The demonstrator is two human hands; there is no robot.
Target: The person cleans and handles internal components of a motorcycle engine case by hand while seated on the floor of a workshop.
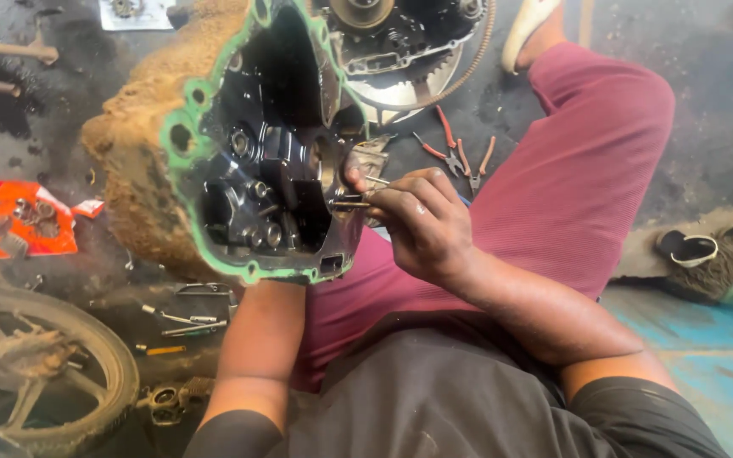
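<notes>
A mud-caked engine case point(142, 161) with a green gasket rim point(181, 119) stands open toward me, its dark inside showing oily gears and shafts point(258, 195). My right hand point(417, 222) is closed around a thin metal tool point(351, 203) whose tip pokes into the case's right edge. My left forearm point(258, 348) reaches up under the case; the left hand itself is hidden behind it, seemingly supporting it from below. I sit with maroon trousers point(570, 170) on the floor.
Red-handled pliers point(456, 154) lie on the floor beyond my knee. A wheel with tyre point(40, 369) is at bottom left, loose tools point(184, 321) beside it, an orange parts packet point(27, 219) at left, sandals point(710, 250) at right.
</notes>
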